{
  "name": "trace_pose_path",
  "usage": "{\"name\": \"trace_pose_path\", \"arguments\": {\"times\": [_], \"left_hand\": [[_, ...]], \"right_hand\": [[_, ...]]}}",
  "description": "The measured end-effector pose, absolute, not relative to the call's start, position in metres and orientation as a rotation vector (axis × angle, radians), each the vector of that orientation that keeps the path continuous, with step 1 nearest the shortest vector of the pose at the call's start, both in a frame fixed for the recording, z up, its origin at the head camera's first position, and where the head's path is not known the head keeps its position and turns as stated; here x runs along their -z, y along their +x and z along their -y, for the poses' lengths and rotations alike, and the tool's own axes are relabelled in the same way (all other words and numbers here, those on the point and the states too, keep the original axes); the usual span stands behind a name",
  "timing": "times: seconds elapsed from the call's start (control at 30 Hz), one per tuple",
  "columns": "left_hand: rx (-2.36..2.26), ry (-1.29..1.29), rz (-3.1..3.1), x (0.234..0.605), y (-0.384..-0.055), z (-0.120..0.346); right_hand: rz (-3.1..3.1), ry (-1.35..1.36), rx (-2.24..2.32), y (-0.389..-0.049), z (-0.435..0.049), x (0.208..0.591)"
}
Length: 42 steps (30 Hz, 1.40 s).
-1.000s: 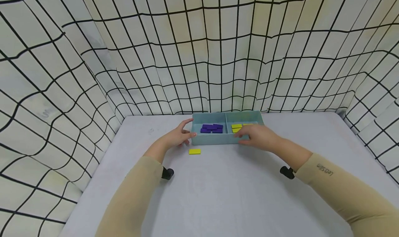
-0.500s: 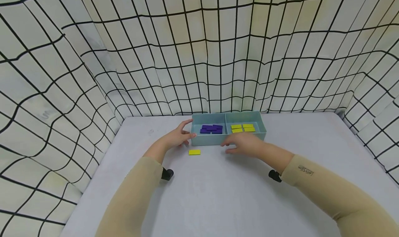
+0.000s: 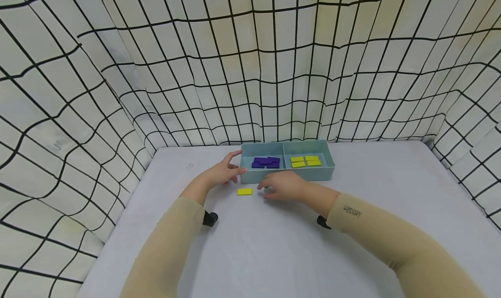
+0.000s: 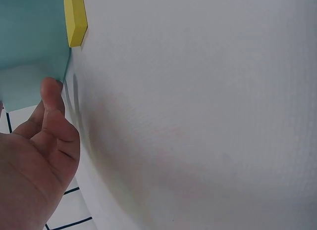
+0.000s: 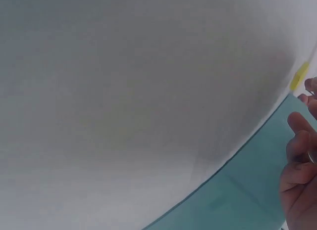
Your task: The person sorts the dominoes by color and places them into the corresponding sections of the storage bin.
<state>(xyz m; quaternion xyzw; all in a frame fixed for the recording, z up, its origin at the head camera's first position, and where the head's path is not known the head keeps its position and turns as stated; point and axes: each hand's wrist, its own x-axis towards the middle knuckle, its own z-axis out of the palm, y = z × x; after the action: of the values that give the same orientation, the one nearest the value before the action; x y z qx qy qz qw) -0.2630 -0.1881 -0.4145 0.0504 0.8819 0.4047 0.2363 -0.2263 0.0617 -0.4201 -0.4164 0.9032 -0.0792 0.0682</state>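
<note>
A pale teal box [image 3: 309,173] with two compartments sits near the far side of the table. Several purple rectangular tiles [image 3: 266,162] lie in its left compartment, several yellow tiles [image 3: 305,161] in the right. My left hand [image 3: 221,172] touches the box's left end, thumb at the near corner and index finger toward the far one. One more yellow tile [image 3: 244,192], thicker-looking in the left wrist view, lies flat on the table just in front of the box. My right hand [image 3: 283,185] is just right of that tile, palm down, fingers loosely bent, holding nothing.
The white table [image 3: 266,254] reaches toward me. A white wall covering with a black grid [image 3: 274,71] rises behind and at both sides. Each wrist bears a small black camera, one on the left wrist [image 3: 210,219] and one on the right [image 3: 323,222].
My right hand has left the right compartment, passed over the front wall and moved left toward the loose yellow tile. My left hand and the box stay nearly still.
</note>
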Motion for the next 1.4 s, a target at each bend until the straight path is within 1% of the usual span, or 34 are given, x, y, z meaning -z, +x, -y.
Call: {"name": "trace_pose_path", "arguments": {"times": [0.33,0.8,1.4], "left_hand": [[-1.12,0.16,-2.422,0.414,-0.262,0.189],[-1.134,0.156,-2.414,0.415,-0.262,0.189],[-1.147,0.16,-2.406,0.415,-0.261,0.189]], "right_hand": [[-2.76,-1.294,0.161,-0.231,-0.033,0.427],[-2.745,-1.319,0.047,-0.235,-0.008,0.432],[-2.754,-1.38,0.06,-0.236,-0.004,0.434]]}}
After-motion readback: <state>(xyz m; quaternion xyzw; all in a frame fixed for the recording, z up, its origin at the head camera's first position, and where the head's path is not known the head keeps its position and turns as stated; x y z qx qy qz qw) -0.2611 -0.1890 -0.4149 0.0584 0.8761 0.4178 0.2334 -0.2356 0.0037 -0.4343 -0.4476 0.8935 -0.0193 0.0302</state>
